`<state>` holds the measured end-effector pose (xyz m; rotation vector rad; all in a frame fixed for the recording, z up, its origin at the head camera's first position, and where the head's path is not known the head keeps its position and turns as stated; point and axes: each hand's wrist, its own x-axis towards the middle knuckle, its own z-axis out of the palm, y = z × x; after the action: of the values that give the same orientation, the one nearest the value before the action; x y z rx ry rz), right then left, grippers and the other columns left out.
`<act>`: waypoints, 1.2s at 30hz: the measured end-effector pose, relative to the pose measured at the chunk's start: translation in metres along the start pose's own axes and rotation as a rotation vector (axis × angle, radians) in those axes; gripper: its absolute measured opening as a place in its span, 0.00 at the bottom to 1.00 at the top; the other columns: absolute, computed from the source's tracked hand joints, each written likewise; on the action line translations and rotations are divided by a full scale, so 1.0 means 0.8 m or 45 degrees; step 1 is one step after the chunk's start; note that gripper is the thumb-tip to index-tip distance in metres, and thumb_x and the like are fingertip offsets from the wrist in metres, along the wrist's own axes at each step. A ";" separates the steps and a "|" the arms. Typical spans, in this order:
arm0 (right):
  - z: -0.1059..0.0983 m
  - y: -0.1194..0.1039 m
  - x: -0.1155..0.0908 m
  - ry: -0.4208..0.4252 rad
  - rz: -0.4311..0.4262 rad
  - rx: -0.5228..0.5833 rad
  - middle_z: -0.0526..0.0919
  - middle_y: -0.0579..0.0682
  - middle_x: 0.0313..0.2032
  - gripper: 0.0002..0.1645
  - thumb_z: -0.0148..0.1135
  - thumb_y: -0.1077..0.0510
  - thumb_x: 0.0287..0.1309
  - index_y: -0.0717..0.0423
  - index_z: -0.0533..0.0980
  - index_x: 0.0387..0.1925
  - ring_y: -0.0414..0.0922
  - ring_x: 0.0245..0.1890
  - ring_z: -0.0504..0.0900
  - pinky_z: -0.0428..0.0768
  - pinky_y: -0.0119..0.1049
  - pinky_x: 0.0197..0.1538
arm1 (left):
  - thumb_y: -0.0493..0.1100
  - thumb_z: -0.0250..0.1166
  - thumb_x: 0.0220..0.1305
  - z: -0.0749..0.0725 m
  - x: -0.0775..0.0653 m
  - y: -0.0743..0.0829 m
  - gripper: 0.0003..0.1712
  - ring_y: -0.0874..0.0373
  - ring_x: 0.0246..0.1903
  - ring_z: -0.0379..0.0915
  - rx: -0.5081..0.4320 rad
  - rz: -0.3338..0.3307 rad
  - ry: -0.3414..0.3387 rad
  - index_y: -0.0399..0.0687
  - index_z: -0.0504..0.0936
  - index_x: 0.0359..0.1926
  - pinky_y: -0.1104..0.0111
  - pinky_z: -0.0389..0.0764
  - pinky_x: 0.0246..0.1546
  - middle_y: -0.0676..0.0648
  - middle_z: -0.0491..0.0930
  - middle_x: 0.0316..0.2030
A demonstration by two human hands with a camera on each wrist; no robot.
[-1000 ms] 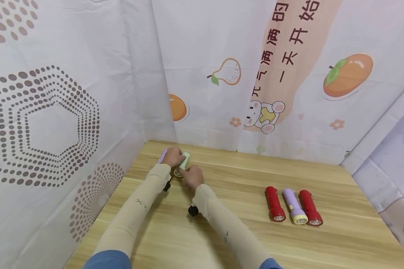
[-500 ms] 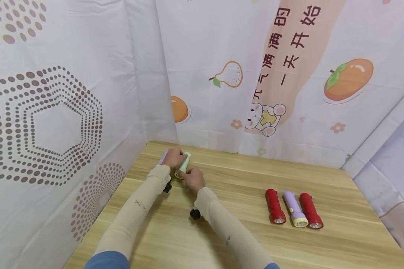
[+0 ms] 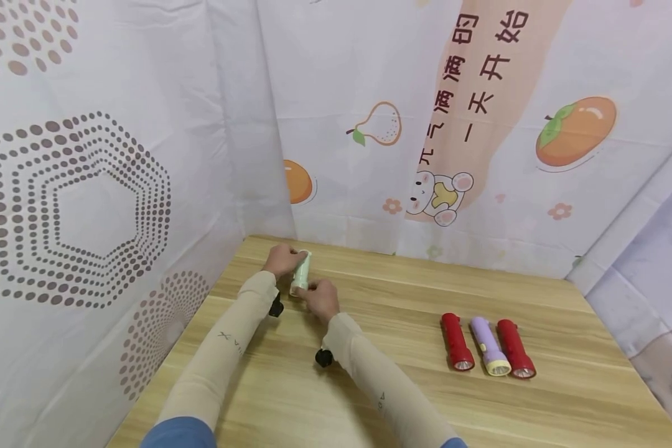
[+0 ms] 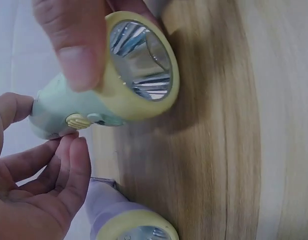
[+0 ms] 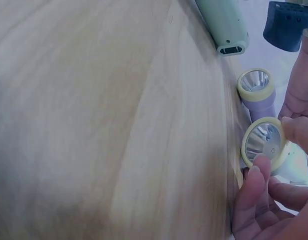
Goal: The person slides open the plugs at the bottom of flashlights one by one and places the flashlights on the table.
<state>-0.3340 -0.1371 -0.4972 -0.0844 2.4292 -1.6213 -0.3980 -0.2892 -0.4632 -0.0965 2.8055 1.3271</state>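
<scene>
A large white printed cloth [image 3: 336, 74] hangs at 12 o'clock behind a pale wood-grained tabletop [image 3: 392, 298]. Forearms in cream fabric sleeves [image 3: 224, 342] stretch from 6 o'clock towards 10 o'clock, where the person's bare left hand [image 3: 280, 260] and bare right hand [image 3: 323, 300] share a pale green plastic flashlight with a yellow lens rim [image 3: 301, 272]. The left fingers pinch its tail, at its 12 o'clock end; the right fingers are clamped about its lens end, near 6 o'clock. The setting-out looks part done: the held flashlight is near, but apart from, a lilac plastic flashlight with a yellow rim [image 4: 106, 202], hidden in the head view, yet neither hand has let go, and whether the tabletop bears its weight cannot be told. A pale green body with a slotted end [image 5: 223, 25] also shows near 1 o'clock in the right wrist view. At 3 o'clock on the tabletop, a glossy red flashlight [image 3: 455, 339], a lilac flashlight with a yellow head [image 3: 484, 336] and another red flashlight [image 3: 515, 345] lie side by side, lenses towards 5 o'clock, untouched by either hand. Smallest is the held flashlight's ribbed yellow switch [image 4: 78, 121], which no finger covers.
</scene>
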 end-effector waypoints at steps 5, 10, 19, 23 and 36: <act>0.000 0.005 -0.005 0.016 -0.023 0.037 0.83 0.49 0.26 0.22 0.73 0.48 0.63 0.63 0.84 0.46 0.40 0.19 0.74 0.72 0.32 0.20 | 0.56 0.63 0.72 -0.001 -0.005 0.008 0.27 0.48 0.38 0.80 -0.078 -0.044 -0.028 0.33 0.86 0.48 0.59 0.83 0.40 0.38 0.84 0.43; -0.013 0.009 -0.014 0.014 -0.054 0.049 0.86 0.50 0.36 0.29 0.73 0.46 0.62 0.64 0.79 0.54 0.41 0.25 0.79 0.76 0.32 0.25 | 0.55 0.64 0.71 0.002 -0.014 0.022 0.25 0.47 0.37 0.80 -0.117 -0.045 -0.018 0.34 0.86 0.44 0.55 0.83 0.44 0.40 0.84 0.39; -0.051 0.021 -0.040 -0.090 -0.069 0.010 0.86 0.51 0.37 0.31 0.75 0.47 0.61 0.64 0.77 0.55 0.44 0.24 0.81 0.78 0.34 0.25 | 0.54 0.67 0.70 0.016 -0.037 0.024 0.24 0.51 0.42 0.81 -0.256 -0.003 -0.037 0.38 0.86 0.51 0.62 0.83 0.42 0.42 0.85 0.47; -0.069 0.025 -0.054 -0.158 -0.071 -0.021 0.85 0.51 0.38 0.30 0.75 0.47 0.61 0.65 0.79 0.54 0.45 0.27 0.80 0.79 0.34 0.29 | 0.53 0.67 0.70 0.025 -0.052 0.029 0.23 0.51 0.41 0.81 -0.312 0.028 -0.052 0.37 0.86 0.52 0.57 0.84 0.45 0.42 0.85 0.48; -0.124 0.049 -0.095 -0.280 -0.052 -0.050 0.84 0.52 0.38 0.27 0.77 0.50 0.58 0.63 0.81 0.52 0.44 0.26 0.76 0.77 0.35 0.27 | 0.54 0.69 0.68 0.057 -0.094 0.058 0.21 0.54 0.38 0.82 -0.324 0.102 -0.169 0.42 0.87 0.50 0.59 0.85 0.42 0.46 0.86 0.43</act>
<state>-0.2786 -0.0193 -0.4852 -0.3041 2.3048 -1.4942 -0.3259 -0.2215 -0.4517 0.0948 2.5452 1.6374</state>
